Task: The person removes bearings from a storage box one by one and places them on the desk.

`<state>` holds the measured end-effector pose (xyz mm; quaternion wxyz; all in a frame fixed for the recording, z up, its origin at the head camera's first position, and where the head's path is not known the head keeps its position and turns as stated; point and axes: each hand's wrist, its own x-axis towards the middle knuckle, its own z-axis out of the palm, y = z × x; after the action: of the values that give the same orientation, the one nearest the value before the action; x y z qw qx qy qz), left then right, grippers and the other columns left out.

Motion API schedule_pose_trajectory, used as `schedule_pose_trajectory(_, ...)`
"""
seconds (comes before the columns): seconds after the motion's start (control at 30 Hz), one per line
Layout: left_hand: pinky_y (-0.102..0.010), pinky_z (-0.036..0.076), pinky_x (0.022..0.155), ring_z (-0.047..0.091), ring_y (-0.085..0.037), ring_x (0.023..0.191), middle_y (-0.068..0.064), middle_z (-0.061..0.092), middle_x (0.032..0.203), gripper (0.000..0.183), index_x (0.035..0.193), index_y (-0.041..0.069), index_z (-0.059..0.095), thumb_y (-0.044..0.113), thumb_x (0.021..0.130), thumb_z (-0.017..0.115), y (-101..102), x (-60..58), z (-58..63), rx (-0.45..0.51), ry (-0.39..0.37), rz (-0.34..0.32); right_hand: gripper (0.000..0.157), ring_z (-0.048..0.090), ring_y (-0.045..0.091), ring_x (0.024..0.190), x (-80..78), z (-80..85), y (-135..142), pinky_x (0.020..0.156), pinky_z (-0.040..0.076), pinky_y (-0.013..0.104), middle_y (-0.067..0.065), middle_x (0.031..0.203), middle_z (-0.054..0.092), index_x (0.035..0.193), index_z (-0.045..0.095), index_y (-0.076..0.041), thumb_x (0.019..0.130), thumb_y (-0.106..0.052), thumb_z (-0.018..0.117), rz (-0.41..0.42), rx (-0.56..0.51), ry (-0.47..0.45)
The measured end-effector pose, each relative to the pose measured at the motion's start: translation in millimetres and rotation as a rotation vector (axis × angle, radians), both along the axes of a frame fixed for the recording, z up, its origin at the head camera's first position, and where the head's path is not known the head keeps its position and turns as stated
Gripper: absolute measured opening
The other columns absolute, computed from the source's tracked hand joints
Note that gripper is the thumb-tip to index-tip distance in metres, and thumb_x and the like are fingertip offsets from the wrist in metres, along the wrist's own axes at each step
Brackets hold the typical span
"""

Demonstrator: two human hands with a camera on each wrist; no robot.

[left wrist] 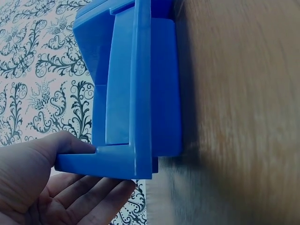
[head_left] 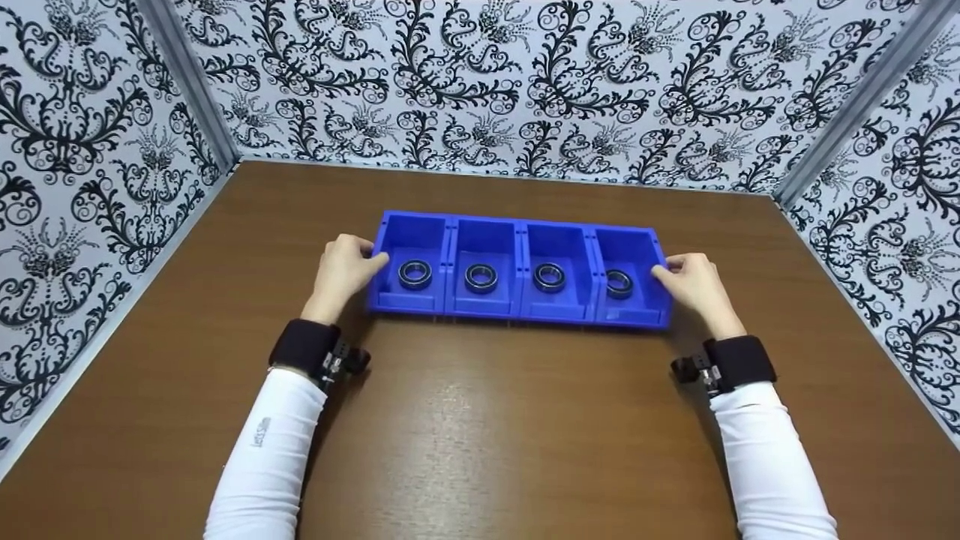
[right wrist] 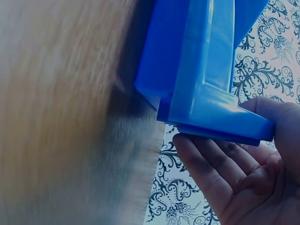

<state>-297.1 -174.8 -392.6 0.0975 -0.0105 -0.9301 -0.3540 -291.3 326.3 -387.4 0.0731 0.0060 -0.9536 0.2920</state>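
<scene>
A row of blue plastic bins (head_left: pixel 484 308), joined side by side, lies across the middle of the head view. Each compartment holds one black-and-silver ball bearing: the leftmost bearing (head_left: pixel 415 285), two in the middle, and the rightmost bearing (head_left: pixel 619 294), which touches or nearly touches its left divider. My left hand (head_left: pixel 342 274) grips the left end wall, thumb over the inner side and fingers outside beneath the edge. On the opposite end, my right hand (head_left: pixel 696 288) pinches the right wall the same way. Whether the bins touch the table I cannot tell.
A brown wooden table (head_left: pixel 450 420) extends under and around the bins. Patterned white-and-black panels (head_left: pixel 480 90) with grey metal posts (head_left: pixel 191 90) enclose the back and sides. Each wrist carries a black strap (head_left: pixel 304 346) with a small camera.
</scene>
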Motion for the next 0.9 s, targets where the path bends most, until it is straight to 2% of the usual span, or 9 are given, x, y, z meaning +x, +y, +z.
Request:
schedule_pose_trajectory(0.1,-0.028,0.036,0.064,0.05,-0.023,0.072,-0.008,0.065,0.076,0.022,0.079,0.0,0.073,0.018,0.089,0.065,0.6,0.2,0.3,-0.007,0.015,0.004,0.036,0.055,0.002,0.065,1.1,0.4,-1.0,0.064,0.043,0.02,0.007,0.073,0.074,0.11,0.074,0.009,0.094,-0.021,0.061,0.001,0.016,-0.002)
schedule_pose_trajectory(0.17,-0.029,0.036,0.063,0.05,-0.023,0.072,-0.009,0.065,0.077,0.022,0.077,0.0,0.072,0.018,0.088,0.065,1.2,-0.1,0.0,-0.007,0.026,0.006,0.037,0.059,0.005,0.07,1.8,0.7,-1.1,0.068,0.045,0.022,0.021,0.089,0.078,0.112,0.074,0.009,0.094,-0.02,0.06,0.001,0.031,-0.002)
schedule_pose_trajectory(0.23,-0.031,0.039,0.064,0.051,-0.024,0.073,-0.012,0.069,0.079,0.023,0.079,0.0,0.074,0.018,0.088,0.064,1.9,-0.3,-0.3,-0.009,0.031,0.01,0.038,0.063,0.007,0.075,2.6,1.3,-1.4,0.071,0.047,0.023,0.028,0.104,0.076,0.114,0.072,0.01,0.095,-0.02,0.06,0.003,0.039,0.0)
schedule_pose_trajectory(0.4,-0.044,0.052,0.077,0.061,-0.029,0.08,-0.02,0.077,0.096,0.025,0.095,-0.001,0.08,0.018,0.09,0.065,3.6,-0.4,-1.2,0.004,0.02,0.022,0.039,0.062,0.007,0.073,3.3,1.7,-1.0,0.071,0.048,0.025,0.029,0.103,0.076,0.113,0.072,0.011,0.094,-0.021,0.06,0.007,0.04,-0.001)
schedule_pose_trajectory(0.5,-0.051,0.054,0.085,0.066,-0.034,0.086,-0.022,0.077,0.102,0.026,0.1,-0.002,0.079,0.018,0.09,0.065,3.4,-0.5,-1.6,0.012,0.019,0.02,0.038,0.06,0.005,0.072,3.2,1.5,-1.2,0.071,0.048,0.025,0.028,0.101,0.076,0.112,0.073,0.01,0.094,-0.02,0.06,0.006,0.041,-0.002)
schedule_pose_trajectory(0.63,-0.053,0.055,0.089,0.07,-0.038,0.093,-0.024,0.077,0.107,0.029,0.104,-0.003,0.078,0.018,0.09,0.065,2.7,-0.6,-2.5,0.022,0.02,0.019,0.038,0.061,0.005,0.073,3.9,3.0,-2.7,0.072,0.048,0.025,0.028,0.103,0.076,0.113,0.073,0.01,0.095,-0.021,0.06,0.01,0.043,-0.011)
schedule_pose_trajectory(0.73,-0.051,0.055,0.086,0.068,-0.035,0.088,-0.024,0.077,0.105,0.029,0.104,-0.003,0.078,0.018,0.091,0.064,2.4,-0.5,-3.1,0.021,0.017,0.016,0.038,0.067,0.015,0.076,4.9,4.5,-3.6,0.074,0.051,0.031,0.029,0.105,0.075,0.115,0.071,0.011,0.095,-0.02,0.06,0.019,0.058,-0.016)
schedule_pose_trajectory(0.9,-0.049,0.053,0.082,0.063,-0.029,0.082,-0.022,0.077,0.101,0.029,0.102,-0.002,0.079,0.019,0.09,0.064,1.9,-1.2,-3.0,0.011,0.017,0.02,0.038,0.071,0.042,0.091,9.4,8.7,-6.3,0.082,0.054,0.054,0.032,0.107,0.073,0.115,0.07,0.01,0.095,-0.021,0.064,0.014,0.091,-0.017)
